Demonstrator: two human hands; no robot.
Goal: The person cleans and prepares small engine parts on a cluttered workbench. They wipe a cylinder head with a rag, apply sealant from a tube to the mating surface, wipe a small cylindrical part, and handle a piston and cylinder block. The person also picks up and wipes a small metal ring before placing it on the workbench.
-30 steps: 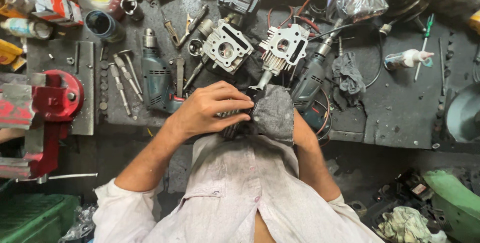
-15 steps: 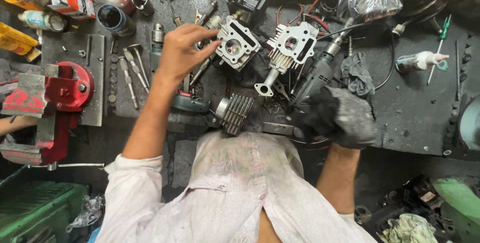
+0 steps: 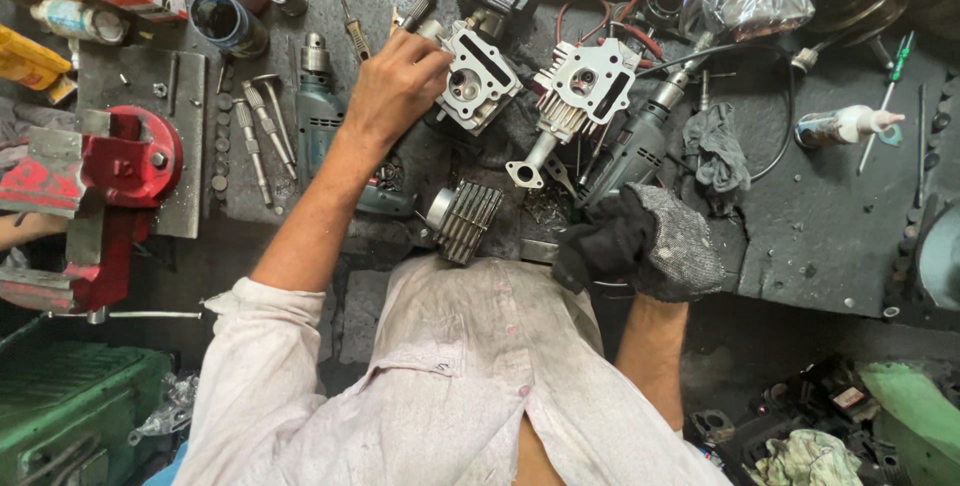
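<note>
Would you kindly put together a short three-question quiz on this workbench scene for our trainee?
1. True or false: the right hand wears a dark glove.
2. Which thing does the bare left hand reach to? A) red vise B) cylinder head C) spray bottle
3. Fill in: the finned cylinder lies on the bench edge between the two ____.

Key: 1 true. 2 B, the cylinder head. 3 arms.

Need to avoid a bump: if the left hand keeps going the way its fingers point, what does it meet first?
The left hand likely meets the square cylinder head first; its fingertips look already at its edge.
</note>
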